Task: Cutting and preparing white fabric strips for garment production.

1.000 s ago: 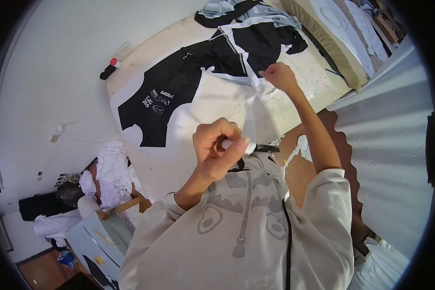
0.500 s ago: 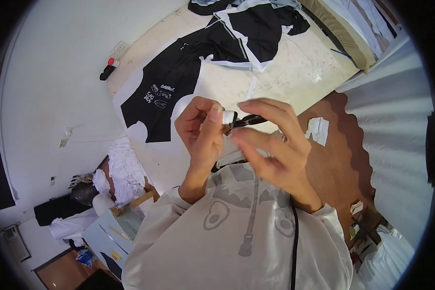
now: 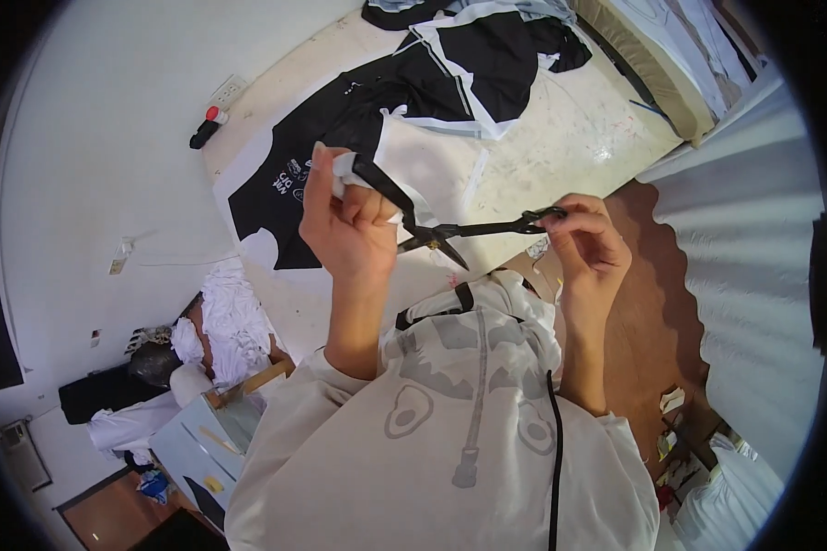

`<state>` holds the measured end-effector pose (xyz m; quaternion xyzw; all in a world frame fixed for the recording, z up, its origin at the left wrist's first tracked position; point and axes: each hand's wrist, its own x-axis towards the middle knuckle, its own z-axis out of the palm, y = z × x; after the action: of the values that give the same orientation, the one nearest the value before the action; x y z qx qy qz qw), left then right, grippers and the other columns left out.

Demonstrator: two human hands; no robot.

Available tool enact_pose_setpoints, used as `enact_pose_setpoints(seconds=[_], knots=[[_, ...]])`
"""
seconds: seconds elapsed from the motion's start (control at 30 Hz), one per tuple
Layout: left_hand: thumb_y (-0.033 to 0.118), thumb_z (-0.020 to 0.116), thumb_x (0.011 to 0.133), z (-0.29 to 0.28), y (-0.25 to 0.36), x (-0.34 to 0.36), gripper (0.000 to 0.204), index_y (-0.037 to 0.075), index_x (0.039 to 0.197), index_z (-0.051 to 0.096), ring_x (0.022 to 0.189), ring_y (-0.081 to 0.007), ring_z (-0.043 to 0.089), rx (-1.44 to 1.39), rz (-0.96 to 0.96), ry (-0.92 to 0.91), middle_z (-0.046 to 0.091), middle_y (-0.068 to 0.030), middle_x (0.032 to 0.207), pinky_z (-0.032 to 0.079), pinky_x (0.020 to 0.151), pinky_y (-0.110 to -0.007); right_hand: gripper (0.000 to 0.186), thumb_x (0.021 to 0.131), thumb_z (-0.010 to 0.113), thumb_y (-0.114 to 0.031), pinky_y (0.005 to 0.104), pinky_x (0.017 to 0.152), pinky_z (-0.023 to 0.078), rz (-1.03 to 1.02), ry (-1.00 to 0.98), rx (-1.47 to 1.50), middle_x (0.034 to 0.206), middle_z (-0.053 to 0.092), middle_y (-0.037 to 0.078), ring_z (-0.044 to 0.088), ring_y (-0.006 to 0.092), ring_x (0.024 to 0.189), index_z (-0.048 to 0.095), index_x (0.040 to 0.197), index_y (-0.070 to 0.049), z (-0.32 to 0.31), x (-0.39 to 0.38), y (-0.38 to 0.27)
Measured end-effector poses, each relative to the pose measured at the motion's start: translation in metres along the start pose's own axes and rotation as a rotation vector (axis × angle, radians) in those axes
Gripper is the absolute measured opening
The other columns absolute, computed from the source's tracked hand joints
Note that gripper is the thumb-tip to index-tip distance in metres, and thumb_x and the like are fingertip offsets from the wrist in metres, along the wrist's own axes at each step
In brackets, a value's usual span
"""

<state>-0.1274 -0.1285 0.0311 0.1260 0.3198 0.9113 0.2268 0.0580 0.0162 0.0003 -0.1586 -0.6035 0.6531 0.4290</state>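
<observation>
Black-handled scissors [image 3: 443, 232] are spread wide above the pale table [image 3: 597, 129]. My left hand [image 3: 349, 220] is closed on one handle, which has white wrapping [image 3: 343, 165] at its end. My right hand [image 3: 590, 243] pinches the looped end of the other handle with thumb and fingertips. The crossed blades point down and outward between my hands. Behind my left hand lies a flat black fabric piece [image 3: 262, 211] with white print and a white backing, partly hidden by that hand.
Black-and-white garment pieces [image 3: 496, 73] lie along the table's far side. A white pile of cloth [image 3: 230, 321] is at lower left, beside a pale blue cabinet [image 3: 188, 441]. A white curtain [image 3: 744, 266] hangs right of the brown floor [image 3: 652, 303].
The scissors, earlier closed between my hands, are now spread wide. My left hand has moved up and left; my right hand has moved right with the other handle.
</observation>
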Motion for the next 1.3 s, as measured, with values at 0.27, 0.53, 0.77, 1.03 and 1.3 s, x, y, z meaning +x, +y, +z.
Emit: enact_pose_setpoints(seconds=[0.27,0.53,0.77,1.03,1.3], knots=[[0.033,0.051,0.105,0.001,0.008,0.008,0.031,0.010,0.089,0.063,0.045,-0.0046,0.021,-0.065,0.073,-0.013,0.028,0.0066,0.055,0.016,0.045,-0.025,0.013,0.083,0.069,0.010,0.0249,0.081,0.049,-0.193,0.005,-0.552,0.116,0.063,0.012,0.062,0.0163,0.095,0.067,0.091,0.001,-0.005,0.008,-0.007],[0.028,0.058,0.103,0.016,-0.002,-0.001,0.023,0.006,0.095,0.061,0.048,-0.0042,0.023,-0.067,0.113,0.007,0.027,0.0069,0.056,0.018,0.047,-0.026,0.025,0.073,0.079,0.000,0.0343,0.086,0.048,-0.591,-0.219,-0.607,0.107,0.067,0.011,0.062,0.0271,0.102,0.076,0.098,-0.004,0.077,0.024,-0.043],[0.025,0.056,0.104,0.038,-0.001,-0.008,0.026,0.006,0.086,0.054,0.060,-0.0040,0.046,0.220,0.274,-0.025,0.050,0.0026,0.075,0.037,0.052,-0.022,0.034,0.079,0.083,-0.001,0.0345,0.090,0.053,-0.447,-0.130,-0.160,0.115,0.066,0.017,0.067,0.0264,0.102,0.067,0.109,0.001,0.106,0.035,-0.033],[0.023,0.061,0.103,0.054,-0.008,-0.016,0.022,0.003,0.093,0.057,0.067,-0.0039,0.049,0.286,0.519,0.018,0.052,0.0024,0.078,0.038,0.059,-0.020,0.027,0.076,0.080,0.006,0.0355,0.083,0.054,-0.707,-0.078,-0.298,0.110,0.068,0.017,0.067,0.0304,0.098,0.072,0.102,0.002,0.114,0.042,-0.026],[0.026,0.062,0.101,0.050,-0.010,-0.022,0.026,0.002,0.094,0.058,0.068,-0.0032,0.045,0.592,0.710,0.098,0.052,0.0026,0.080,0.034,0.059,-0.021,0.023,0.079,0.078,0.006,0.0339,0.087,0.052,-0.408,-0.121,-0.086,0.114,0.068,0.016,0.066,0.0269,0.103,0.073,0.101,0.001,0.119,0.025,-0.039]])
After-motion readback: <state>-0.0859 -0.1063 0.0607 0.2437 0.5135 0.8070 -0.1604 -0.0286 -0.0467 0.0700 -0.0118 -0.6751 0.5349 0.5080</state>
